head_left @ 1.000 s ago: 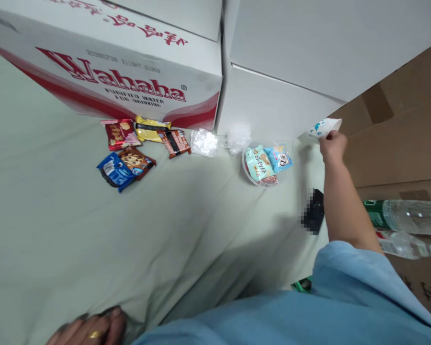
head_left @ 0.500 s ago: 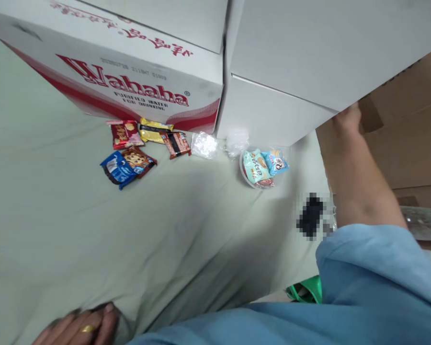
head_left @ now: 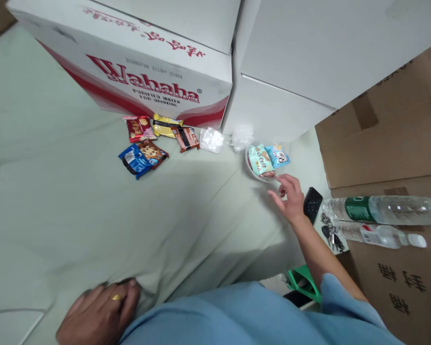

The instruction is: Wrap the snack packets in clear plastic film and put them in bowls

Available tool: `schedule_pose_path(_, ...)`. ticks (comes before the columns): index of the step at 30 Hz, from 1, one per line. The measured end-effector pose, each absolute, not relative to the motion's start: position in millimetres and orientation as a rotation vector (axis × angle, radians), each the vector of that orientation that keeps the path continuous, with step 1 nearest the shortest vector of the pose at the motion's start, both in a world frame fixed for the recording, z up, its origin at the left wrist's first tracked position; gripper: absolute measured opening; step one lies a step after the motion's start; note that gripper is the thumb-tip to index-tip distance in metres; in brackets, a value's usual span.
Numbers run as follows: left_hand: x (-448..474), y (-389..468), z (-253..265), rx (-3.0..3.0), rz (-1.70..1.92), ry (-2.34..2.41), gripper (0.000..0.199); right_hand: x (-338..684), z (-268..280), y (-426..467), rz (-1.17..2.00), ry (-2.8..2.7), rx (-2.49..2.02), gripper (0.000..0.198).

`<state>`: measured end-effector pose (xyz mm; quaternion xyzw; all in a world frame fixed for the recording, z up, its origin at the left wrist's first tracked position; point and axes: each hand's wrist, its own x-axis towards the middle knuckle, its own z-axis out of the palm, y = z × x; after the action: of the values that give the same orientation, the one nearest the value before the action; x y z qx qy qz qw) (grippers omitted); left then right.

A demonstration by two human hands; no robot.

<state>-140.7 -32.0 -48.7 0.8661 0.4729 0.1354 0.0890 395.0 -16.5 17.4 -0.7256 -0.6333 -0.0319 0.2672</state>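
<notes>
Head view. Right hand [head_left: 290, 199] seen over the cloth [head_left: 187, 211], thumb and fingers held apart, nothing gripped. Fingertips set at the near rim of the clear bowl [head_left: 250, 169]; whether the rim is touched cannot be told. In the bowl, a mint packet [head_left: 260, 160] and a pale blue packet [head_left: 279, 156] are seen. The bowl is placed on the cloth, just before the white box [head_left: 276, 108].

Left hand [head_left: 96, 311] laid on the cloth, lower left, back up, ring [head_left: 116, 297] worn. Fingertips hidden; open or closed cannot be told.

Before the Wahaha box [head_left: 158, 86]: red packet [head_left: 140, 128], yellow packet [head_left: 165, 125], brown packet [head_left: 187, 139] set in a row; dark blue packet [head_left: 134, 160] overlapped with a cookie packet [head_left: 153, 153] nearer the person. Two clear wraps [head_left: 211, 140] left between brown packet and bowl.

Right of the right hand: black object [head_left: 312, 204], keys [head_left: 333, 235], two bottles [head_left: 402, 210] laid on their sides.
</notes>
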Motion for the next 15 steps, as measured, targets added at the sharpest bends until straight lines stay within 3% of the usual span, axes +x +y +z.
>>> schedule_pose_path(4,-131,-27,-39,2.779,0.376,1.415,0.043,378,4,3,-0.207,-1.862,-2.002,0.026)
schedule_pose_path(7,-125,-25,-33,2.823,0.445,1.399,0.048,394,0,2,-0.218,-1.783,-2.038,0.028)
schedule_pose_path(15,-125,-25,-31,2.772,0.446,1.391,0.043,429,0,-34,-0.232,-1.554,-2.104,0.026)
